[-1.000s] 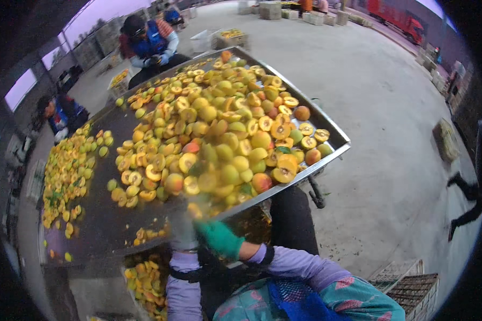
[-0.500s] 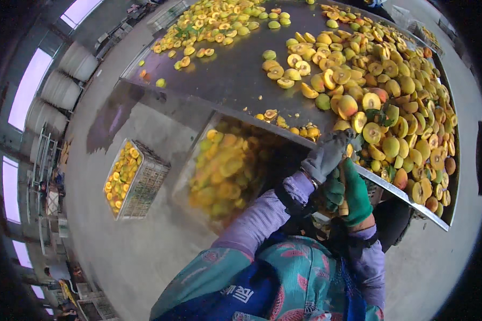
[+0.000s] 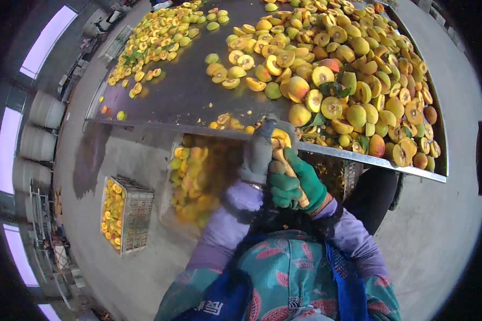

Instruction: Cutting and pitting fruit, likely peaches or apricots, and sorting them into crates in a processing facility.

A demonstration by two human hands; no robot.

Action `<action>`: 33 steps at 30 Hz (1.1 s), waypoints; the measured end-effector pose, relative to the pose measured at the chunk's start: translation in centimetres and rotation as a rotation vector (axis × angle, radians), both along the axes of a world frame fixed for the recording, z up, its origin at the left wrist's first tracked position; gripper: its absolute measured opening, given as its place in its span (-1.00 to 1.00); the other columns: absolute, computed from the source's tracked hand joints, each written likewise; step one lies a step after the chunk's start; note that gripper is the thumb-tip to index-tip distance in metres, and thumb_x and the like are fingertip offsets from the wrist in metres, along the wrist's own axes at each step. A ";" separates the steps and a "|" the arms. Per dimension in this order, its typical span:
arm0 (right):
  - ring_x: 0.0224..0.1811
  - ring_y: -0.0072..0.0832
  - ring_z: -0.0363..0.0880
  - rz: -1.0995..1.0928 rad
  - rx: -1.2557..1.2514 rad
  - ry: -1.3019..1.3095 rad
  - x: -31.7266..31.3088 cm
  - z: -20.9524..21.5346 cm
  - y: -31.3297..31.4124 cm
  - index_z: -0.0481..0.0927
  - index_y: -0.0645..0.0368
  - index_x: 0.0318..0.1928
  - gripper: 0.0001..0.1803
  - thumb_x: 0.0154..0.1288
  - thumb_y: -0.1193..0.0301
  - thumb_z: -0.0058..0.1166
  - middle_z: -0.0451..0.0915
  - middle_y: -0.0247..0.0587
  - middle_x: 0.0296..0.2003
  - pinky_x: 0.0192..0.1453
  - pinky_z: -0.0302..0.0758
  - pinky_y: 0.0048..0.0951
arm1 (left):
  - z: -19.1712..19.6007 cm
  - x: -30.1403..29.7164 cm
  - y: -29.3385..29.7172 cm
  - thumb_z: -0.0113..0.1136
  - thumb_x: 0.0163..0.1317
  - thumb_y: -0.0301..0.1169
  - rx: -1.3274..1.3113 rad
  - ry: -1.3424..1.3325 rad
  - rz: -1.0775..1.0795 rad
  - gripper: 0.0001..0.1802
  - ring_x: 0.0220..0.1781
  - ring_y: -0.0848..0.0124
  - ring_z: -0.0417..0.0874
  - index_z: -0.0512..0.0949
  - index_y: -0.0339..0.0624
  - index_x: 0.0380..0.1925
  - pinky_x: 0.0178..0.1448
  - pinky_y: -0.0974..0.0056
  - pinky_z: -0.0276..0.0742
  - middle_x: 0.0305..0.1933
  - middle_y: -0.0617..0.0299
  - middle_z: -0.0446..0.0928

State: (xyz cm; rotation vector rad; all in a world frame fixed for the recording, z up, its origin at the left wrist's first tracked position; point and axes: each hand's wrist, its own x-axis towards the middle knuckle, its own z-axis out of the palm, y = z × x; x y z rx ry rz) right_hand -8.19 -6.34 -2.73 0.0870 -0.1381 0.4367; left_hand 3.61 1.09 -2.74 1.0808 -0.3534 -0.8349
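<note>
My left hand (image 3: pixel 258 152), in a grey glove, is closed around a yellow peach half (image 3: pixel 280 139) at the front edge of the metal table. My right hand (image 3: pixel 304 184), in a green glove, is wrapped round a wooden-handled tool (image 3: pixel 290 167). The tool's upper end meets the peach half; its working tip is hidden there. Just beyond my hands lies a big heap of halved peaches (image 3: pixel 353 69), some with stones showing. A few small peach scraps (image 3: pixel 227 122) lie near the edge, left of my left hand.
The metal table (image 3: pixel 182 104) has a raised rim on its right. Another peach pile (image 3: pixel 155 43) lies at its far left. Below its front edge is a container of peaches (image 3: pixel 190 176), blurred. A plastic crate (image 3: pixel 138 214) full of peach halves stands on the floor at left.
My view has shifted. Both hands have moved left along the table edge, away from the heap. The peach half and the tool's handle now show more plainly between them.
</note>
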 end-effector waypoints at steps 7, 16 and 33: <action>-0.76 -0.54 0.29 -0.235 -0.479 0.538 -4.2 -1.3 -2.3 0.42 0.08 -0.33 -0.58 0.36 -0.01 -0.24 0.37 -0.37 -0.68 -0.68 0.29 -0.53 | 2.6 3.3 8.6 0.07 0.20 -0.16 0.824 -1.184 0.229 -0.67 -0.40 0.33 0.59 0.51 -0.20 -0.23 -0.33 0.27 0.50 -0.33 0.08 0.57; -0.62 -0.67 0.34 -0.383 -0.792 0.634 -4.9 -0.3 -4.6 0.48 0.10 -0.30 -0.64 0.35 0.07 -0.14 0.41 -0.43 -0.57 -0.58 0.32 -0.60 | -1.3 3.6 -10.1 0.19 0.01 -0.25 1.151 -1.452 -0.170 -0.48 -0.14 -0.02 0.56 0.37 -0.36 -0.08 -0.09 0.01 0.49 -0.12 -0.16 0.48; -0.55 0.08 0.48 -0.904 -2.169 0.184 -2.1 1.5 -2.4 0.37 0.22 -0.30 -0.62 0.32 0.10 -0.13 0.48 0.13 -0.61 -0.52 0.37 -0.01 | 0.9 -0.1 -1.3 -0.10 0.28 -0.06 0.137 -0.613 0.010 -0.46 0.00 0.21 0.54 0.34 -0.28 0.06 0.11 0.16 0.47 0.00 0.05 0.48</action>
